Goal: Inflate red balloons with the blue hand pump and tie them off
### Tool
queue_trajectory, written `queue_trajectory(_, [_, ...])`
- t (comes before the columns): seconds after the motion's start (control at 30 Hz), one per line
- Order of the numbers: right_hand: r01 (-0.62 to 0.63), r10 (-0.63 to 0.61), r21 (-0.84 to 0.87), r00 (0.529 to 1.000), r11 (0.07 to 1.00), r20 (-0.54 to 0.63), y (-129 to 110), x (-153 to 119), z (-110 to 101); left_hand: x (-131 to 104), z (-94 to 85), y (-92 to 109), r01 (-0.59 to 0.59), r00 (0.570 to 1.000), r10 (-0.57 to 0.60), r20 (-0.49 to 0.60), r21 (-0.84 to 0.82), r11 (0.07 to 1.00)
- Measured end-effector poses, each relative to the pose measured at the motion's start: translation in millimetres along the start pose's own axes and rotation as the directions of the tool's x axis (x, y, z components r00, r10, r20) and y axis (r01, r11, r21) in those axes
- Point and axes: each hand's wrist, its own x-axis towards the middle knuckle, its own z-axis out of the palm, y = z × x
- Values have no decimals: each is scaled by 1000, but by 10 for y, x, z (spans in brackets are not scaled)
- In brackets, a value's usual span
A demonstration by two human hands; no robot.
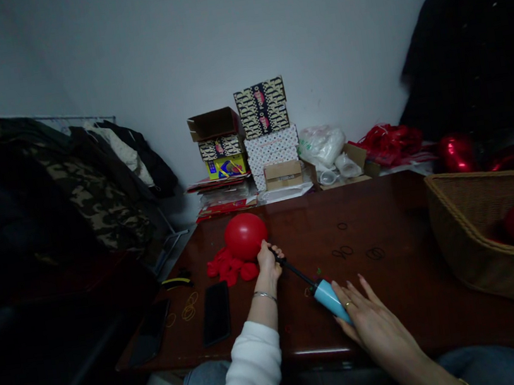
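My left hand point(269, 262) is closed at the neck of an inflated red balloon point(245, 235), where the black end of a balloon pump meets it. The exact join is hidden by my fingers. From there a black rod runs down to the blue barrel of the balloon pump point(330, 301). My right hand point(369, 316) lies around that barrel, thumb on the near side and fingers fairly straight along the far side. Beside the inflated balloon is a pile of limp red balloons point(230, 269).
Two dark phones point(215, 313) point(150, 332) and yellow rubber bands point(189, 306) lie at left on the brown table point(289, 213). Dark bands point(375, 253) lie right of centre. A wicker basket point(462, 221) holding something red stands at right. Stacked boxes point(273, 152) line the back.
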Motion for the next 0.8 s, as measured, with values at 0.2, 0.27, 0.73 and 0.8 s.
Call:
queue_trajectory(0.2, [-54, 51, 35, 996, 998, 72, -83, 222, -55, -77, 44, -18, 24, 999, -23, 28, -40, 999])
queue_trajectory(0.27, [-63, 59, 35, 994, 997, 92, -120, 343, -76, -109, 73, -41, 23, 999, -20, 46, -52, 998])
queue_trajectory(0.73, [-95, 95, -5, 993, 995, 75, -274, 712, -15, -143, 140, -84, 23, 998, -23, 65, 6, 1000])
queue_trajectory(0.8, [-87, 87, 2, 995, 996, 54, -265, 654, -19, -103, 117, -51, 23, 997, -23, 67, 8, 1000])
